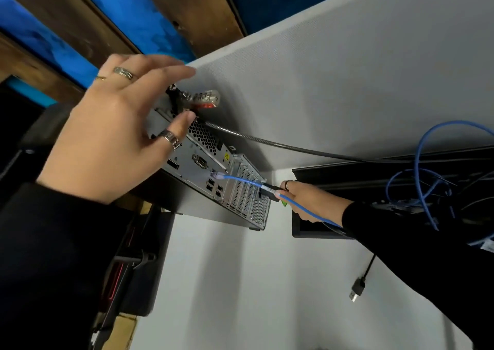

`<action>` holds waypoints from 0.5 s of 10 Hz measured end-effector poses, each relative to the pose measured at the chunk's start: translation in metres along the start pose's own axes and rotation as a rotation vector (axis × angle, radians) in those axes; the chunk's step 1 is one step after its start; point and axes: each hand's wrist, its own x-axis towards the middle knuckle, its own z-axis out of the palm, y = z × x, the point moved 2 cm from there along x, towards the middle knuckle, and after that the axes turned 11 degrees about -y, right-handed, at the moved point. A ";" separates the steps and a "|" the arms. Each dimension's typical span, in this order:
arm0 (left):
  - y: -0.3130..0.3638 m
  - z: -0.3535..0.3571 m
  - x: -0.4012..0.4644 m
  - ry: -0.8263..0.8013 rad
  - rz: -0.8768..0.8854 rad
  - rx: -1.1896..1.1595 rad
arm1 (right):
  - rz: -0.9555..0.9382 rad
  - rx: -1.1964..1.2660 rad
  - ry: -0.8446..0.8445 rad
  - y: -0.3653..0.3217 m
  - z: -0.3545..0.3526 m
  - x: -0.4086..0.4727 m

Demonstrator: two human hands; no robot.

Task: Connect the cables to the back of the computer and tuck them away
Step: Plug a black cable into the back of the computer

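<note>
- So far, one connection looks made: the thin blue network cable (240,180) has its clear plug seated in a port on the perforated grey metal back panel of the black desktop computer (203,162), just above the stacked USB ports.
- Your right hand (307,202), at 3 o'clock of the panel, pinches a black flat-ended cable plug (268,190) between thumb and fingers, its tip right at the panel's slot-cover edge; whether it touches, I cannot tell. The blue cable runs under the same hand.
- Your left hand (115,125) hovers spread and relaxed at 10 o'clock of the panel, gripping nothing, with the thumb tip near the vent grille.
- A silver combination lock (205,99) with a grey steel tether (294,146) sits at the panel's 12 o'clock corner.
- Left to do, by my judgement: seat the black plug; deal with the loose black USB lead (357,291) dangling at 5 o'clock.
- Tucking not started: blue and dark cables (427,184) sprawl loosely over the black cable tray (347,173) at 3 o'clock.
</note>
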 end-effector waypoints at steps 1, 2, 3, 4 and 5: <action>-0.007 -0.002 0.005 -0.018 -0.011 -0.084 | 0.098 0.156 -0.011 -0.004 -0.004 -0.001; -0.020 -0.002 0.010 -0.060 -0.046 -0.188 | 0.204 0.334 -0.140 -0.002 -0.012 0.006; -0.031 -0.002 0.011 -0.136 -0.041 -0.258 | 0.234 0.461 -0.309 0.009 -0.011 0.015; -0.041 0.001 0.012 -0.155 -0.034 -0.298 | 0.197 0.389 -0.370 0.012 -0.014 0.021; -0.045 0.004 0.013 -0.133 -0.014 -0.323 | 0.186 0.401 -0.381 0.013 -0.016 0.023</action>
